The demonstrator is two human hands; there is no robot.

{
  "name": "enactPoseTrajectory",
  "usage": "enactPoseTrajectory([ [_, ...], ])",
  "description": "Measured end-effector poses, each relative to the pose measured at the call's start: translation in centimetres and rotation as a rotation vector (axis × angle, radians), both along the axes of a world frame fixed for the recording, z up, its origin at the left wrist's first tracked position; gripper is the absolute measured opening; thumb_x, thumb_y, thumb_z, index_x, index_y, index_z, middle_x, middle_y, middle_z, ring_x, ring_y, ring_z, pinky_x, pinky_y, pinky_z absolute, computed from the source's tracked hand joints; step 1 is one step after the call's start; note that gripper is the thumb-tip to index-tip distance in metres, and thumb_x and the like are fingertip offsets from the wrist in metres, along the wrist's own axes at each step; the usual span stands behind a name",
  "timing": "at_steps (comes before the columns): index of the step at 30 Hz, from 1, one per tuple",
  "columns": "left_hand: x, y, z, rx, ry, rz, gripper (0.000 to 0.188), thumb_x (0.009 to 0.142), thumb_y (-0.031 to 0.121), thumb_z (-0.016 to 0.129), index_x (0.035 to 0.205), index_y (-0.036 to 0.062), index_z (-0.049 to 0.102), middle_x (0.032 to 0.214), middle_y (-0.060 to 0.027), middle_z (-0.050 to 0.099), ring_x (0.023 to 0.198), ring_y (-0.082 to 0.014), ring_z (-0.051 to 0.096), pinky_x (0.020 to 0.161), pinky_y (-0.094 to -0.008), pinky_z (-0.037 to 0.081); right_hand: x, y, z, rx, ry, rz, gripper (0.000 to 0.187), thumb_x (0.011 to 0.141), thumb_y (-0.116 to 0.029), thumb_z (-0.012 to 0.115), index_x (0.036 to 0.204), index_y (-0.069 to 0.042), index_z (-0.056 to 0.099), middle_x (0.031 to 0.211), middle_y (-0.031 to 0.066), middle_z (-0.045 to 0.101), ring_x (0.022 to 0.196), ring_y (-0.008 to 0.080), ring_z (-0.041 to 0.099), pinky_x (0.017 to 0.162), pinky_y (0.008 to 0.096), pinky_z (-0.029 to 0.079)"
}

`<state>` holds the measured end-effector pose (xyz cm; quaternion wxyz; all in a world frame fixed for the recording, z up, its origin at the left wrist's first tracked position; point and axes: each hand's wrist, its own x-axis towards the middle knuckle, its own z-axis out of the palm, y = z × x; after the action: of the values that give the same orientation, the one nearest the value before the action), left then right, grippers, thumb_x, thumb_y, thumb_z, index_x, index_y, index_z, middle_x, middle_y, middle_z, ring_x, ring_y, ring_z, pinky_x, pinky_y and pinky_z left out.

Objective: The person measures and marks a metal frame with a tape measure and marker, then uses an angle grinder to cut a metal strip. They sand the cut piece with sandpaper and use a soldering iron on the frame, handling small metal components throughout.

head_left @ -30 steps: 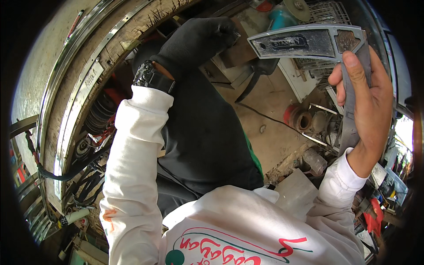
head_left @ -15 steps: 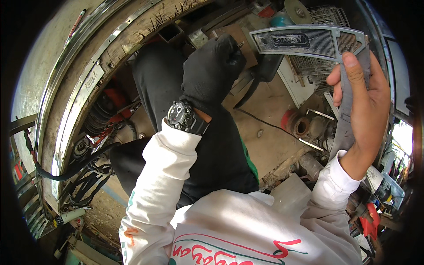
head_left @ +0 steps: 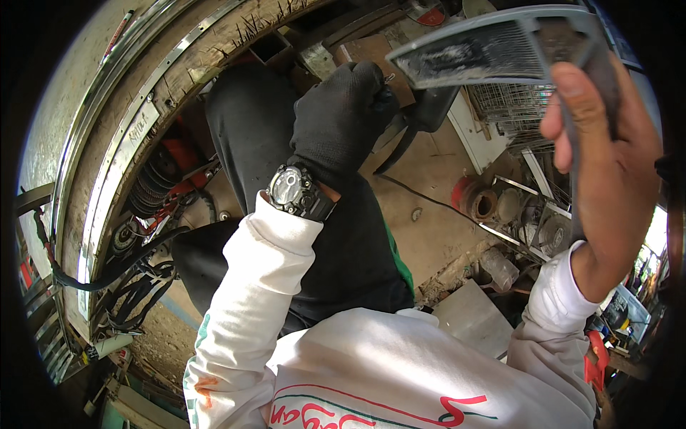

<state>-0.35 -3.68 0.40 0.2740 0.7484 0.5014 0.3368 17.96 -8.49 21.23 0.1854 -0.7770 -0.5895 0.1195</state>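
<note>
Compared with half a second ago, my left hand [head_left: 341,114] in its black glove has come nearer to the grey panel [head_left: 493,50], and its fingertips are now at the lower left edge of that panel. Going from large to small, I see first one long curved metal rim [head_left: 107,164] that runs down the left side of the view, with one rough wooden band just inside it. Behind the rim there is one black coil spring [head_left: 146,189] with red parts beside it, and a bundle of black cables [head_left: 136,286] hangs below. Next is the one grey panel, long and ribbed, held high at the upper right of the view. My right hand [head_left: 607,171] is bare and closed firmly around the right end of this panel, with the thumb [head_left: 568,100] pressed on its front face. The gloved fingers of the left hand are curled; I cannot tell if they really pinch the panel edge or only touch it. One black wristwatch [head_left: 296,189] sits on my left wrist. On the dirt floor lies one thin black wire [head_left: 429,200].
</note>
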Motion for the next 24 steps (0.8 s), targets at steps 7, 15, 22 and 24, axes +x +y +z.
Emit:
enactPoseTrajectory([
  [7,-0.2,0.1,0.1,-0.002,0.010,-0.006,0.019,0.084,0.022,0.080,0.094,0.0083,0.071,0.088,-0.0139,0.072,0.084,-0.0365,0.073,0.072,-0.0437,0.058,-0.2,-0.1,0.0,0.057,-0.002,-0.019,0.031,0.104,-0.038,0.071,0.107,-0.007,0.072,0.075,-0.0018,0.064,0.059,0.0030,0.048,0.056,0.0202,0.037],
  [15,0.0,0.2,0.0,0.000,0.005,-0.007,0.021,0.084,0.023,0.080,0.095,0.0083,0.072,0.089,-0.0144,0.073,0.084,-0.0369,0.073,0.073,-0.0434,0.058,-0.3,-0.6,-0.8,0.054,0.090,0.050,0.032,0.105,-0.037,0.069,0.115,-0.006,0.071,0.075,-0.0011,0.064,0.058,0.0028,0.049,0.054,0.0201,0.037],
  [22,-0.4,0.1,0.1,-0.019,0.004,-0.004,0.019,0.085,0.023,0.079,0.096,0.0085,0.073,0.088,-0.0144,0.073,0.083,-0.0363,0.073,0.073,-0.0434,0.058,-0.9,-0.7,-1.3,0.047,0.111,0.035,0.029,0.106,-0.033,0.068,0.115,-0.006,0.071,0.075,-0.0014,0.063,0.058,0.0024,0.048,0.054,0.0198,0.037],
  [24,-0.3,0.1,0.3,-0.066,-0.017,-0.010,0.019,0.085,0.023,0.079,0.096,0.0085,0.073,0.088,-0.0143,0.073,0.083,-0.0362,0.073,0.073,-0.0433,0.058,-0.8,-0.5,-1.3,0.033,0.120,0.052,0.028,0.106,-0.032,0.068,0.115,-0.006,0.071,0.075,-0.0015,0.063,0.057,0.0024,0.048,0.053,0.0196,0.037],
])
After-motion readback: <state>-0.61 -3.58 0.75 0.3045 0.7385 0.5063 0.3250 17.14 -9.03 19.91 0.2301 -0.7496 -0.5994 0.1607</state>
